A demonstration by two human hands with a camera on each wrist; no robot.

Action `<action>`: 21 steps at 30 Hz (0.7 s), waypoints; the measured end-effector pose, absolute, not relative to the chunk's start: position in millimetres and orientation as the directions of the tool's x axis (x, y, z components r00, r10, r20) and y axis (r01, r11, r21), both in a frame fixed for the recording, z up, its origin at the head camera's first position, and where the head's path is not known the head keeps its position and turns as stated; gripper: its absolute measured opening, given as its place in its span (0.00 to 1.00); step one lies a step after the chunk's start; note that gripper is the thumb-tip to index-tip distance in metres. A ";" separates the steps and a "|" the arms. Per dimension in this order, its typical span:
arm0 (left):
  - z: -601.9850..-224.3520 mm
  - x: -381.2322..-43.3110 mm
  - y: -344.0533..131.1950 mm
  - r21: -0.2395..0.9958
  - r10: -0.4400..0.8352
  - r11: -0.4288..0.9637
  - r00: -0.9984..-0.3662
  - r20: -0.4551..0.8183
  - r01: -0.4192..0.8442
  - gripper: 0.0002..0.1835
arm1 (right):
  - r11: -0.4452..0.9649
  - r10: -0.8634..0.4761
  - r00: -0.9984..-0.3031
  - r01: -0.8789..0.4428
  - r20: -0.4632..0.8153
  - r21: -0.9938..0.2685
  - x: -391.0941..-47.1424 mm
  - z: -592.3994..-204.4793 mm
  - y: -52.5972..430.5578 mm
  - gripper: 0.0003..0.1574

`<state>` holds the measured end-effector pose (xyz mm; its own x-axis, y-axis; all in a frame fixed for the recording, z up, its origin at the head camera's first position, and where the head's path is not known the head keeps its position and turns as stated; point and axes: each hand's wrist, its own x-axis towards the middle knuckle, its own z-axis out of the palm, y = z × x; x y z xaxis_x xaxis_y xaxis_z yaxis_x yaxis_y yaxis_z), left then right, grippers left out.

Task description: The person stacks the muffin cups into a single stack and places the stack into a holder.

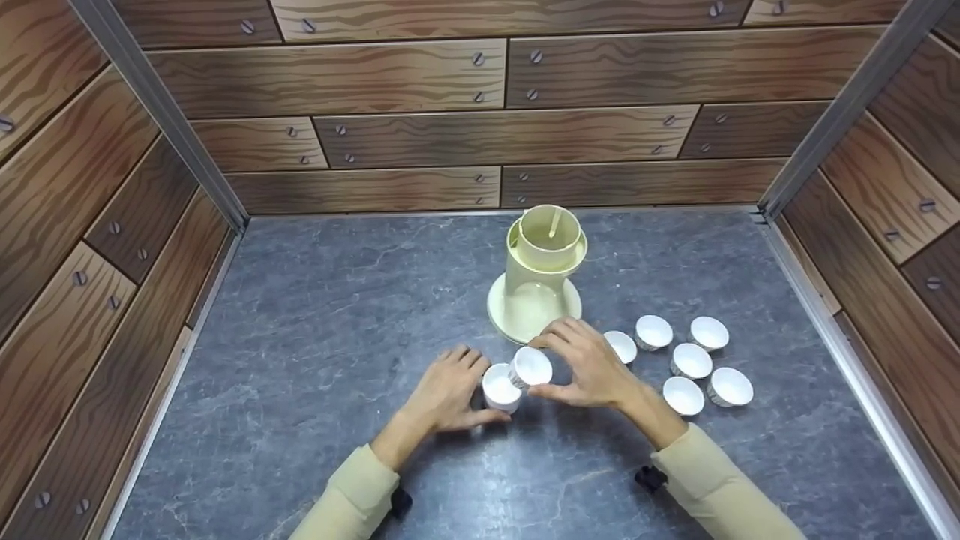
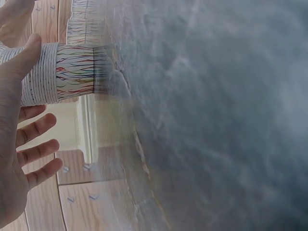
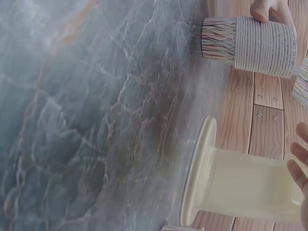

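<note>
While the left hand curls thumb and fingers round a stack of cups at the lower centre of the frame, the right hand pinches a single cup between thumb and fingers. That cup lies just up and to the right of the stack's mouth and overlaps its rim in the head view; whether they touch, I cannot tell. The stack stands upright on the table, its long axis vertical, whereas the single cup looks tilted in the right wrist view. The left hand is at the stack; the right is the nearer one to the loose cups.

Seen from the side, the stack is a band of closely ridged white rims above one patterned wall, where thin wavy lines run in red, green and dark tones. The cups look like light paper, round and tapering, with plain white insides.

Six loose cups sit mouth up at the right of the frame. Above the hands, near the centre, a smooth cream plastic stand rises from a round flanged foot to a ringed top. The table is grey, veined like marble and glossy; wood-patterned walls enclose it.
</note>
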<state>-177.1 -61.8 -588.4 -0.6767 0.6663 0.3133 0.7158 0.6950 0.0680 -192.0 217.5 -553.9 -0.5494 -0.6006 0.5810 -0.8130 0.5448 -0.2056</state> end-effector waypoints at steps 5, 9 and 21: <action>-588.1 -176.9 -61.5 0.080 0.664 0.690 -0.673 0.326 0.719 0.40 | 0.541 -0.615 -0.544 -0.818 0.571 -0.195 -190.3 -553.2 212.2 0.39; -587.5 -177.6 -61.1 0.086 0.662 0.691 -0.675 0.325 0.718 0.40 | 0.538 -0.618 -0.535 -0.822 0.576 -0.186 -189.7 -552.4 208.6 0.39; -589.5 -177.8 -61.4 0.063 0.662 0.695 -0.671 0.333 0.716 0.42 | 0.507 -0.619 -0.504 -0.842 0.603 -0.184 -191.1 -554.4 202.4 0.39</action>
<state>-177.8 -61.4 -589.5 -0.6714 0.6620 0.3330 0.7165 0.6947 0.0635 -191.1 202.4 -554.4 -0.5037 -0.6186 0.6030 -0.8423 0.5066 -0.1840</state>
